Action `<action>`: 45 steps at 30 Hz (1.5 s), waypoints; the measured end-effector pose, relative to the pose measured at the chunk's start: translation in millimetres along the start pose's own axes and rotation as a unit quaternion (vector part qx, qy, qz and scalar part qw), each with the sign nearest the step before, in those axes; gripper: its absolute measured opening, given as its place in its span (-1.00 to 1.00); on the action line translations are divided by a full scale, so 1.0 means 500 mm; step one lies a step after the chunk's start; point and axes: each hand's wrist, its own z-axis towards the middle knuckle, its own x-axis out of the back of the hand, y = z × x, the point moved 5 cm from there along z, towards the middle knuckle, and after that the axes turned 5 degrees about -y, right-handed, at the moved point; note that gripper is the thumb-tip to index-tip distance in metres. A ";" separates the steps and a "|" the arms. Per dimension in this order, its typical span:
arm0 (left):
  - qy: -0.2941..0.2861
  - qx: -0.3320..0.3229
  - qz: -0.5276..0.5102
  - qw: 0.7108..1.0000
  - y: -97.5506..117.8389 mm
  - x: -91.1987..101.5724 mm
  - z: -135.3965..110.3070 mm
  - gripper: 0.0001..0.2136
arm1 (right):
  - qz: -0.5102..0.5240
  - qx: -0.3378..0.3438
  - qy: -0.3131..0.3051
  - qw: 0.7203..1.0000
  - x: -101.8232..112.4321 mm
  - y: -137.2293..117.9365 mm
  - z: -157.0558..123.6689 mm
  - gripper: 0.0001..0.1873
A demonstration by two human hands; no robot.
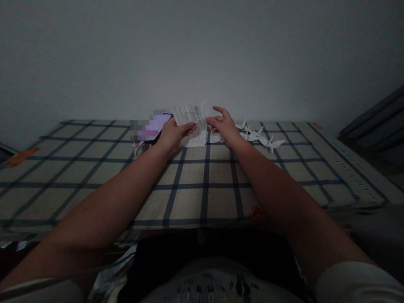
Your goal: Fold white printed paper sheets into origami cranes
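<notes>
Checked cloth surface (pixel 202 189) bears paper cranes (pixel 259 135), phone (pixel 156 125).
</notes>
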 end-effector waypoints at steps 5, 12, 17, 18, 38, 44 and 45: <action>-0.010 -0.024 0.012 1.000 0.008 -0.004 -0.002 -0.62 | -0.022 -0.016 -0.057 0.998 -0.012 0.003 -0.002 -0.68; -0.039 -0.033 0.066 0.996 0.013 -0.011 -0.013 -0.62 | -0.034 0.021 -0.067 0.997 -0.015 0.009 0.004 -0.75; -0.021 -0.042 0.130 0.990 0.005 0.006 -0.004 -0.59 | -0.088 0.047 -0.061 0.993 -0.013 0.005 0.005 -0.76; -0.019 -0.043 0.139 0.989 0.003 0.009 -0.003 -0.58 | -0.100 0.055 -0.064 0.991 -0.013 0.004 0.005 -0.77; -0.061 -0.080 0.217 0.971 0.007 0.000 -0.002 -0.57 | -0.218 0.141 -0.114 0.959 -0.028 -0.006 -0.005 -0.77; -0.081 -0.064 0.230 0.968 -0.002 -0.003 -0.002 -0.56 | -0.297 0.167 -0.132 0.931 -0.035 -0.018 -0.014 -0.82; -0.089 -0.060 0.225 0.968 -0.003 -0.005 -0.003 -0.56 | -0.308 0.167 -0.134 0.927 -0.036 -0.019 -0.014 -0.81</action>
